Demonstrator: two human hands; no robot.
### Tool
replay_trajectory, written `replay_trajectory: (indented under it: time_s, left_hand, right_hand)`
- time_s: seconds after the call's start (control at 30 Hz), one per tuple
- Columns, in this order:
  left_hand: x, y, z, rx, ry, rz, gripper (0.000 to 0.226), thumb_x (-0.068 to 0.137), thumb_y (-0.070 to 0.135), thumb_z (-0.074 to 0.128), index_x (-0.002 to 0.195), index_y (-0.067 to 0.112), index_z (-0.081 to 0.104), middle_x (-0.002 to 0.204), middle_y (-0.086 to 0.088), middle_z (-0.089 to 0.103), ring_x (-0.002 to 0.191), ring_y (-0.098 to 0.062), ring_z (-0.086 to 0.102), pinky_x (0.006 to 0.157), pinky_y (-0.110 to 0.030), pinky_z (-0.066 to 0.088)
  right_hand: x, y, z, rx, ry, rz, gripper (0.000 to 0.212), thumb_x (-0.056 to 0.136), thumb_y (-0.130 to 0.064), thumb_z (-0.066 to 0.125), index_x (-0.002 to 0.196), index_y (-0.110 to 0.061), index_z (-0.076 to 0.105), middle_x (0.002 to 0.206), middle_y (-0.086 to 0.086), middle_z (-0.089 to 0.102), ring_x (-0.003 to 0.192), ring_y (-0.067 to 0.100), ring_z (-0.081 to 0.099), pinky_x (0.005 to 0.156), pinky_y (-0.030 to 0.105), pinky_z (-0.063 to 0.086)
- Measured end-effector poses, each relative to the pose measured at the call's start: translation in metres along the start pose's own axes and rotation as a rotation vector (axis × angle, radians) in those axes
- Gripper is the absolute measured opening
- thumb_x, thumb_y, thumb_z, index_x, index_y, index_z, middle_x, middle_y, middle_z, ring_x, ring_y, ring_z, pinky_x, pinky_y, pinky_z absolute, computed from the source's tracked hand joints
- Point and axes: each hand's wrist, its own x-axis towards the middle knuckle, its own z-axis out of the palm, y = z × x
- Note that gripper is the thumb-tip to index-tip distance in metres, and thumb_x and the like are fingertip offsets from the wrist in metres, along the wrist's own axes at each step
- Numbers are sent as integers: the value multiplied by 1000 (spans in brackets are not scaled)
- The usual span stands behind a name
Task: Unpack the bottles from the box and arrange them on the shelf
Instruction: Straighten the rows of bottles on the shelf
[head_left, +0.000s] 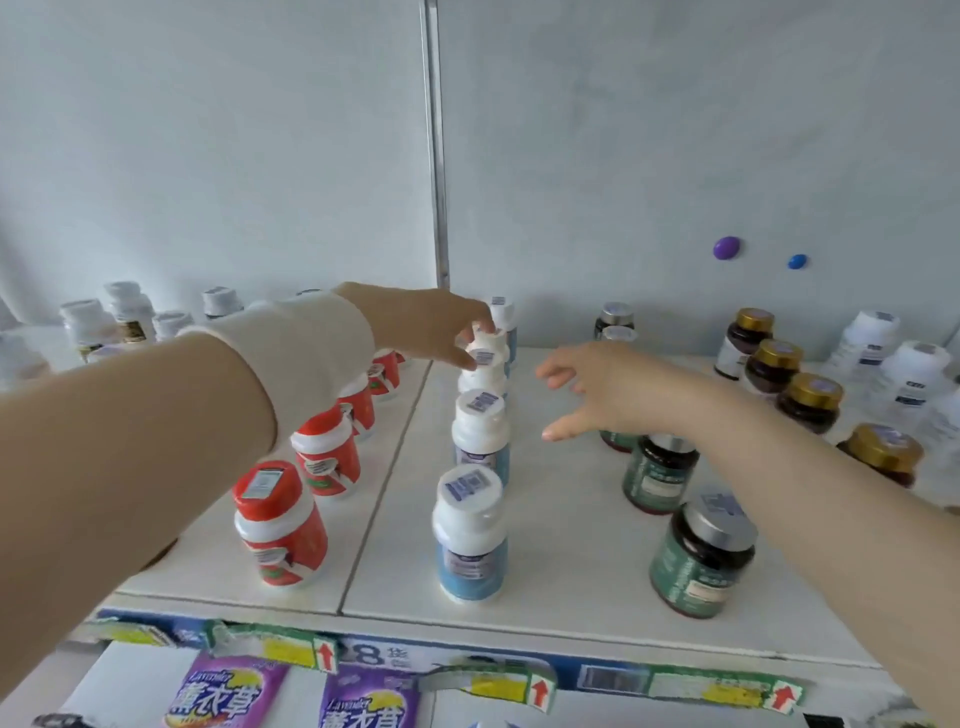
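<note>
A pale white wall panel (675, 130) fills the far side, split by a grey metal upright strip (435, 145). On the right part sit two magnets, a purple magnet (726, 248) and, just right of it, a smaller blue magnet (797, 261). The light is soft, even and cool. Near, paper price tags (498, 686) with red arrows hang along the front edge.

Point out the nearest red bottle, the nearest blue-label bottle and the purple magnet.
Nearest red bottle (280, 525), head view, on its body.
Nearest blue-label bottle (471, 561), head view, on its label.
Purple magnet (726, 248), head view, on its centre.
</note>
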Motion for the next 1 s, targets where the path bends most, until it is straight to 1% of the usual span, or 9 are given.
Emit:
replay_trajectory:
  time_s: [0.1, 0.2, 0.3, 0.4, 0.47, 0.57, 0.83, 0.93, 1.0]
  left_hand:
    - [8, -22, 15, -170, 14, 47, 53, 89, 33, 60, 137, 24, 39, 133, 3, 54, 115, -15, 55, 90, -20, 35]
    - [18, -35, 27, -298, 2, 92, 57, 87, 36, 61, 138, 24, 37, 135, 5, 52, 114, -14, 57, 94, -24, 42]
    - [22, -36, 33, -405, -12, 121, 58, 86, 33, 63, 138, 24, 38, 124, 9, 51, 106, -13, 56, 88, -22, 40]
    - [23, -35, 35, -420, -12, 156, 55, 85, 24, 66, 135, 23, 42, 112, 11, 48, 103, -14, 57, 86, -21, 39]
    - [23, -37, 37, -436, -1, 173, 54, 84, 19, 67, 133, 21, 44, 110, 10, 50, 102, -14, 58, 86, -21, 40]
    - [23, -37, 38, -455, 12, 187, 51, 83, 18, 68, 130, 19, 46, 108, 10, 51, 99, -14, 59, 85, -21, 42]
    - [27, -33, 40, -495, -10, 206, 49, 83, 15, 68, 127, 19, 46, 110, 9, 55, 102, -14, 59, 82, -19, 43]
    - [29, -32, 41, -485, -10, 206, 48, 83, 16, 68, 126, 19, 47, 112, 8, 56, 103, -15, 60, 77, -13, 44]
    - [28, -31, 41, -471, -6, 202, 49, 83, 17, 69, 127, 19, 47, 117, 5, 58, 105, -16, 60, 81, -16, 45]
  right_hand:
    - [0, -9, 24, 171, 67, 32, 68, 73, -33, 76, 133, -21, 46, 132, -5, 55, 116, 12, 55, 95, 24, 42]
    - [2, -10, 48, 333, 169, 94, 71, 69, -34, 79, 132, -24, 47, 126, -10, 57, 109, 7, 55, 94, 26, 47]
    - [7, -9, 65, 446, 205, 134, 71, 67, -35, 80, 130, -27, 48, 121, -14, 56, 106, 4, 54, 91, 23, 48]
    - [12, -12, 78, 620, 211, 138, 59, 64, -32, 81, 115, -35, 52, 119, -15, 59, 109, 4, 57, 92, 30, 52]
    - [15, -15, 84, 697, 236, 142, 49, 64, -28, 83, 100, -41, 52, 113, -15, 62, 105, 2, 59, 87, 28, 53]
    - [16, -19, 90, 694, 283, 155, 45, 66, -28, 82, 94, -43, 50, 104, -20, 61, 97, -3, 59, 81, 20, 51]
    - [7, -16, 92, 736, 342, 198, 43, 63, -23, 83, 87, -43, 52, 93, -21, 61, 90, -3, 60, 85, 27, 51]
    - [5, -16, 93, 738, 346, 187, 42, 66, -22, 82, 85, -43, 51, 89, -26, 59, 84, -8, 58, 75, 17, 48]
    - [6, -17, 94, 738, 345, 190, 42, 66, -23, 81, 85, -43, 50, 89, -25, 58, 85, -7, 58, 74, 16, 47]
